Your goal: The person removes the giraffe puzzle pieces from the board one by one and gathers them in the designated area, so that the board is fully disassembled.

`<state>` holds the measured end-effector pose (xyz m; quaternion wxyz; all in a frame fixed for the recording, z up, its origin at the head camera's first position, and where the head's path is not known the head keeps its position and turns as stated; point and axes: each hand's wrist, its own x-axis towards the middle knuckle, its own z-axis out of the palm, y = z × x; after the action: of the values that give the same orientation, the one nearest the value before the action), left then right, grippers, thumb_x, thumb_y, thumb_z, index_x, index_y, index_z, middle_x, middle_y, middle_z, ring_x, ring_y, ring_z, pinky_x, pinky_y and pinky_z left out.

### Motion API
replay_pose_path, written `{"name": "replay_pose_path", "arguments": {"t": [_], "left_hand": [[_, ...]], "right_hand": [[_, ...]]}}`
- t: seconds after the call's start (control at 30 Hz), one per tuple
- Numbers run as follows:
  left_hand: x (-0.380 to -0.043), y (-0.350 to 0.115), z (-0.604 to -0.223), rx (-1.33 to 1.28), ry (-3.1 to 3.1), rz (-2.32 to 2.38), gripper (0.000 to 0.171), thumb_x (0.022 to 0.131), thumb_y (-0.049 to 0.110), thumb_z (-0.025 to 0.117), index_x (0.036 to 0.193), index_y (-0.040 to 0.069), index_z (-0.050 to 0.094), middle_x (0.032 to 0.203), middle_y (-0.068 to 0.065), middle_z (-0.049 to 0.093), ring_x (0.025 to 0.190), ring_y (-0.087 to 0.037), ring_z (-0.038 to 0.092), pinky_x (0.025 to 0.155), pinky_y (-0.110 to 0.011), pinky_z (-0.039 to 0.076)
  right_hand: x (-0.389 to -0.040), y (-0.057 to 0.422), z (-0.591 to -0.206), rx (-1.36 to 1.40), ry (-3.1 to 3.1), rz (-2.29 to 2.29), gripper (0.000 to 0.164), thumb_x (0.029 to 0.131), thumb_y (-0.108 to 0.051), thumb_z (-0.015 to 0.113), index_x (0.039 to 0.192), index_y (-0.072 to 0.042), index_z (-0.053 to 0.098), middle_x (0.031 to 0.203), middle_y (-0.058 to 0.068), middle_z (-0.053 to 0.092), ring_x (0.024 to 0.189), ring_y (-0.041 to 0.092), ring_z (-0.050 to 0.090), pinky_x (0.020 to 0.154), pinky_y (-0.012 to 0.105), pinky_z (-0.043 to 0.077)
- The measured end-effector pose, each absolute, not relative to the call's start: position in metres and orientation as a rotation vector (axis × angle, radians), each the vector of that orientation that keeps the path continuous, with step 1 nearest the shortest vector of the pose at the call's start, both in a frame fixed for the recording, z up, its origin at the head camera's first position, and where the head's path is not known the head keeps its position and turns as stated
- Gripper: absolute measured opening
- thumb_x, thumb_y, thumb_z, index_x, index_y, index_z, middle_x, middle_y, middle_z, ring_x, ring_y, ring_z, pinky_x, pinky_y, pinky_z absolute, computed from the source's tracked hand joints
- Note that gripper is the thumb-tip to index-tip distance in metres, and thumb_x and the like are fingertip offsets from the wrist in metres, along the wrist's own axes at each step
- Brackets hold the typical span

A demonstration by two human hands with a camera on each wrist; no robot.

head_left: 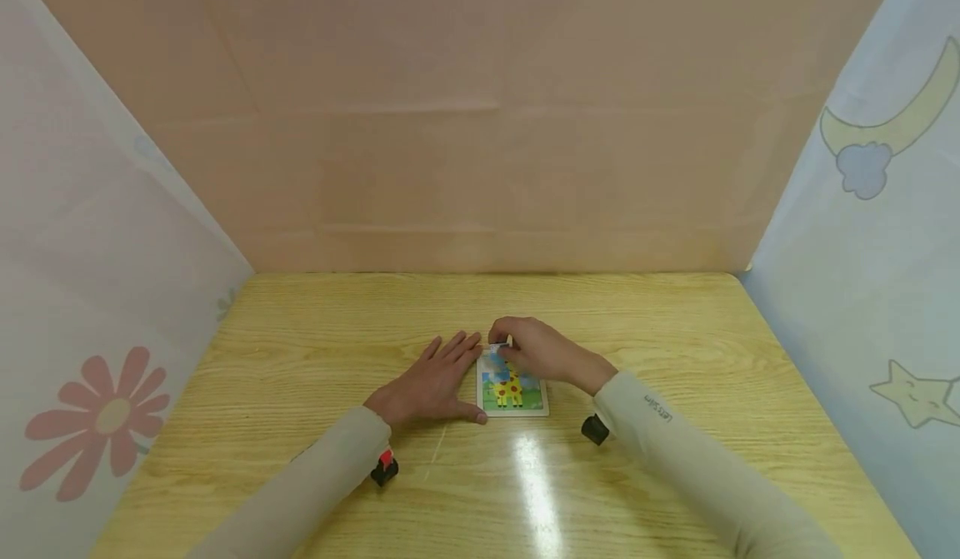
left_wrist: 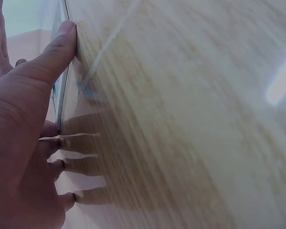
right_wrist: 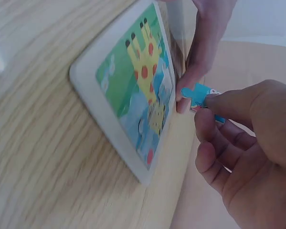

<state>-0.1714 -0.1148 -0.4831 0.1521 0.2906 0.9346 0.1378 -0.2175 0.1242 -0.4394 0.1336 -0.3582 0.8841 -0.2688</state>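
A small jigsaw board with a white rim (head_left: 517,414) lies flat on the table, showing a spotted yellow giraffe (right_wrist: 145,71) on green grass against blue sky. My right hand (head_left: 543,351) is over the board's upper part, and its thumb and fingers pinch a blue jigsaw piece (right_wrist: 199,94) held up off the board in the right wrist view. My left hand (head_left: 431,388) rests along the board's left side with fingers spread. Its thumb (left_wrist: 61,45) touches near the lower left corner. The right hand covers part of the picture in the head view.
The wooden table (head_left: 315,326) ends at a plain tan back panel (head_left: 480,167). Printed side panels stand at left (head_left: 172,234) and right (head_left: 840,292). A bright light reflection falls on the tabletop in front of the board.
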Motion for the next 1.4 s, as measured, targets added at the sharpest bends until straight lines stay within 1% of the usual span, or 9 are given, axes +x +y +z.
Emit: {"name": "replay_pose_path", "arguments": {"t": [0.13,0.3,0.37,0.53,0.63,0.77,1.07,1.27,1.4], "left_hand": [[-0.171,-0.114,-0.483,0.813,2.682,0.374,0.116,0.088,0.079,0.068,0.171,0.010,0.025,0.183,-0.004,0.011,0.170,-0.029,0.009,0.136,-0.062,0.011],[-0.171,-0.112,-0.483,0.796,2.683,0.367,0.117,0.088,0.079,0.069,0.171,0.010,0.024,0.183,-0.003,0.010,0.171,-0.029,0.008,0.137,-0.062,0.010],[-0.171,-0.111,-0.483,0.792,2.681,0.369,0.117,0.087,0.079,0.069,0.171,0.011,0.024,0.183,-0.003,0.009,0.171,-0.029,0.007,0.137,-0.061,0.010],[-0.171,-0.110,-0.482,0.788,2.675,0.377,0.117,0.087,0.078,0.070,0.171,0.010,0.024,0.183,-0.003,0.009,0.171,-0.029,0.008,0.137,-0.060,0.010],[-0.172,-0.110,-0.482,0.787,2.675,0.371,0.117,0.087,0.078,0.069,0.171,0.010,0.023,0.183,-0.003,0.009,0.171,-0.029,0.007,0.137,-0.060,0.010],[-0.172,-0.110,-0.483,0.786,2.674,0.363,0.117,0.088,0.078,0.069,0.171,0.010,0.023,0.183,-0.002,0.008,0.171,-0.028,0.006,0.137,-0.060,0.009],[-0.172,-0.108,-0.483,0.787,2.670,0.363,0.118,0.087,0.079,0.068,0.171,0.010,0.022,0.183,-0.003,0.008,0.171,-0.028,0.006,0.137,-0.060,0.009],[-0.172,-0.107,-0.483,0.793,2.676,0.357,0.118,0.088,0.079,0.068,0.171,0.010,0.023,0.183,-0.003,0.009,0.171,-0.029,0.007,0.137,-0.060,0.010],[-0.173,-0.108,-0.484,0.808,2.675,0.360,0.117,0.088,0.079,0.068,0.171,0.010,0.023,0.183,-0.003,0.009,0.171,-0.029,0.008,0.137,-0.061,0.011]], "right_hand": [[-0.220,0.133,-0.439,-1.008,2.581,-0.785,0.010,0.107,-0.013,0.065,0.114,-0.012,0.071,0.104,0.001,0.074,0.080,0.008,0.059,0.073,0.025,0.051],[-0.226,0.152,-0.441,-0.958,2.580,-0.807,0.010,0.108,-0.014,0.063,0.112,-0.011,0.072,0.099,0.005,0.075,0.074,0.008,0.061,0.067,0.024,0.052],[-0.230,0.160,-0.441,-0.923,2.589,-0.812,0.010,0.108,-0.014,0.063,0.112,-0.010,0.072,0.098,0.006,0.075,0.071,0.009,0.060,0.065,0.024,0.051],[-0.238,0.183,-0.438,-0.846,2.617,-0.816,0.012,0.106,-0.012,0.066,0.115,-0.006,0.071,0.100,0.006,0.074,0.072,0.012,0.056,0.064,0.025,0.048],[-0.243,0.195,-0.438,-0.816,2.627,-0.811,0.012,0.105,-0.010,0.067,0.115,-0.005,0.070,0.099,0.005,0.073,0.074,0.013,0.057,0.065,0.025,0.048],[-0.247,0.206,-0.442,-0.771,2.634,-0.794,0.008,0.104,-0.009,0.067,0.111,-0.007,0.070,0.098,0.005,0.073,0.076,0.013,0.058,0.067,0.025,0.048],[-0.251,0.220,-0.454,-0.719,2.627,-0.789,0.006,0.104,-0.009,0.067,0.108,-0.007,0.072,0.098,0.006,0.074,0.079,0.014,0.060,0.068,0.027,0.049],[-0.252,0.220,-0.457,-0.703,2.652,-0.767,0.008,0.104,-0.011,0.067,0.107,-0.008,0.074,0.097,0.005,0.075,0.080,0.015,0.062,0.072,0.031,0.051],[-0.253,0.221,-0.459,-0.675,2.664,-0.755,0.010,0.105,-0.012,0.066,0.110,-0.007,0.073,0.100,0.007,0.076,0.084,0.016,0.067,0.075,0.034,0.055]]}}
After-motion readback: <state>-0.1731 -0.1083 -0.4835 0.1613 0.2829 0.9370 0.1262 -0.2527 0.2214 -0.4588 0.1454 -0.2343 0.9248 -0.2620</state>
